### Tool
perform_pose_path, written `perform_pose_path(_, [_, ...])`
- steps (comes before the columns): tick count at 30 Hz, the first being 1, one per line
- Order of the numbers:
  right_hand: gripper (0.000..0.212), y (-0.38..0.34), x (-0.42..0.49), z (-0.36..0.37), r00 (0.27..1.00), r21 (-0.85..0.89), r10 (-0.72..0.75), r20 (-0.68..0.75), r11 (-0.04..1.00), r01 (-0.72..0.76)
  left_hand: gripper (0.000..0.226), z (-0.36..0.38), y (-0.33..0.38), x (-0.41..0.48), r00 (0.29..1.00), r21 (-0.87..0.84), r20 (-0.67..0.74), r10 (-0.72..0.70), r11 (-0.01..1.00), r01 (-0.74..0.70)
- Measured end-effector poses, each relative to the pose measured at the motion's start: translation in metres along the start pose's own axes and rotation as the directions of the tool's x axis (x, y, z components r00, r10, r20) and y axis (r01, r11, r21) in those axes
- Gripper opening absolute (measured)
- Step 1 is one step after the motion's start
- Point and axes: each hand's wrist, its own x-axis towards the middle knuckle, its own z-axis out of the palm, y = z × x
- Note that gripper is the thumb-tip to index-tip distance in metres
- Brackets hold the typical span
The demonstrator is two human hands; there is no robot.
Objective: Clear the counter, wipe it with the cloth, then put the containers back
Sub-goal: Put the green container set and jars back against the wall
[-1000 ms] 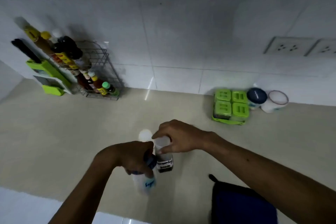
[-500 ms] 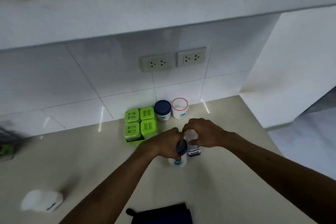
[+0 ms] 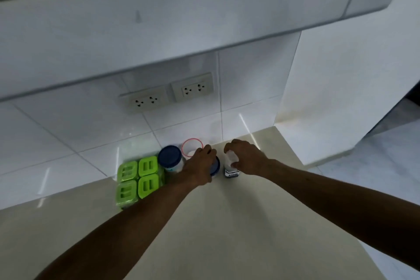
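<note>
Head: left fingers (image 3: 205, 150) grip blue-lidded jar (image 3: 217, 166), right fingers (image 3: 236, 143) grip bottle (image 3: 230, 171); green boxes (image 3: 137, 179), red-rimmed cup (image 3: 190, 146) adjacent.

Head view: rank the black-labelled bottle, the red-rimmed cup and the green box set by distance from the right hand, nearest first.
1. black-labelled bottle: gripped in the right hand itself.
2. red-rimmed cup: to its left, farther back.
3. green box set: farthest left, beyond the left hand, which grips a blue-lidded jar.
</note>
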Motion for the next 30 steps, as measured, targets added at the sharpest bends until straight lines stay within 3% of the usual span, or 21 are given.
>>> perform_pose_path(4, [0.053,0.006,0.010,0.000,1.000,0.033,0.025,-0.003,0.999,-0.025,0.074,-0.004,0.014,0.012,0.996,0.035,0.018,-0.087,0.996,0.086])
perform_pose_path(11, [0.051,0.015,0.032,-0.010,0.991,0.019,0.098,-0.090,0.995,-0.096,0.061,-0.048,0.013,0.051,0.988,-0.173,-0.083,-0.127,0.979,0.111])
perform_pose_path(23, [0.050,0.019,0.062,-0.019,0.985,0.022,0.094,-0.147,0.996,-0.091,0.069,0.009,0.002,0.051,0.935,-0.074,-0.339,-0.106,0.994,0.086])
perform_pose_path(30, [0.051,0.017,0.064,-0.015,0.977,0.057,0.093,-0.194,0.995,-0.084,0.074,0.013,-0.002,0.040,0.960,-0.093,-0.262,-0.098,0.993,0.076])
